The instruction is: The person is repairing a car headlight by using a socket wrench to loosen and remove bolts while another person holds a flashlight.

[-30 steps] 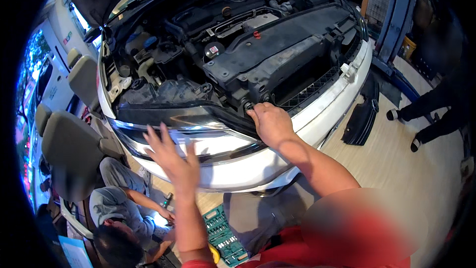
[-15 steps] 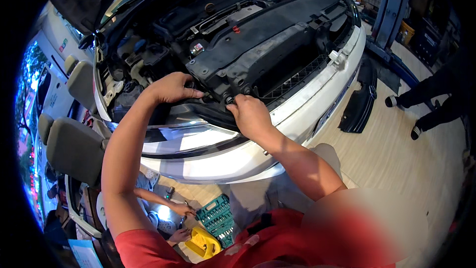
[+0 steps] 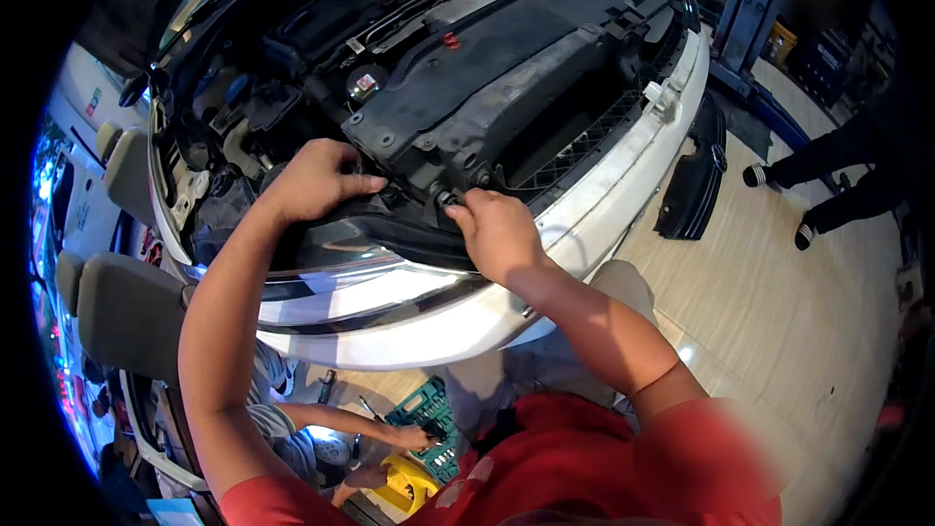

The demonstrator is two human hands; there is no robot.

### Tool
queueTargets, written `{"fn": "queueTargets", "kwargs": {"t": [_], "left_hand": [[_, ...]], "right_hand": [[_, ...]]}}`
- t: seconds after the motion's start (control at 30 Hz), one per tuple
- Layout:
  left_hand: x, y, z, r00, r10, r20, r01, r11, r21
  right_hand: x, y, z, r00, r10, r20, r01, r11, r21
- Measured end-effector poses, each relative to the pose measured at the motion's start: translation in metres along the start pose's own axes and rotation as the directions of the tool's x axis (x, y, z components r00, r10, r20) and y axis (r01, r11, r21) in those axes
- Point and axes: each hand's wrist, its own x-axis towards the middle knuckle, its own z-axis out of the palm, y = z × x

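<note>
A white car's front end, hood up, fills the space before me. My left hand curls over the rear edge of the headlight, thumb lying along its top; the other fingers drop out of sight behind it. To its right, my right hand pinches at the headlight's inner corner, beside a dark round fitting on the black front panel. What those fingertips hold is too small to make out. Between the hands shows the dark gap where headlight and panel meet.
A co-worker's hand reaches over a green socket set case on the floor, next to a yellow tray. A black grille lies right of the car. Another person's dark-trousered legs stand near a lift post.
My view has shifted slightly, so the car sits a little further left. Both my hands keep their places at the headlight. The co-worker's hand has moved right, onto the socket case.
</note>
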Motion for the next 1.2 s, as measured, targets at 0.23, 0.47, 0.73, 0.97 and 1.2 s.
{"fn": "queueTargets", "kwargs": {"t": [0.23, 0.47, 0.73, 0.97, 1.2], "left_hand": [[-0.005, 0.007, -0.007, 0.998, -0.037, 0.051, 0.037, 0.999, 0.003], [-0.002, 0.007, -0.017, 0.995, 0.056, 0.086, -0.049, 0.995, -0.082], [0.001, 0.008, -0.018, 0.991, 0.068, 0.116, -0.053, 0.991, -0.125], [0.003, -0.008, -0.005, 0.992, 0.124, 0.019, -0.12, 0.983, -0.142], [0.004, -0.002, -0.006, 0.994, 0.105, 0.041, -0.104, 0.994, -0.036]], "right_hand": [[0.002, -0.01, -0.003, 0.996, 0.064, 0.055, -0.063, 0.998, -0.016], [0.0, -0.015, -0.009, 0.999, 0.037, 0.032, -0.037, 0.999, -0.013], [0.002, -0.01, -0.004, 1.0, 0.014, -0.012, -0.015, 0.995, -0.098], [-0.003, -0.009, -0.006, 0.995, 0.092, 0.035, -0.094, 0.994, 0.058], [-0.009, -0.004, -0.006, 0.998, -0.029, -0.063, 0.033, 0.998, 0.055]]}}
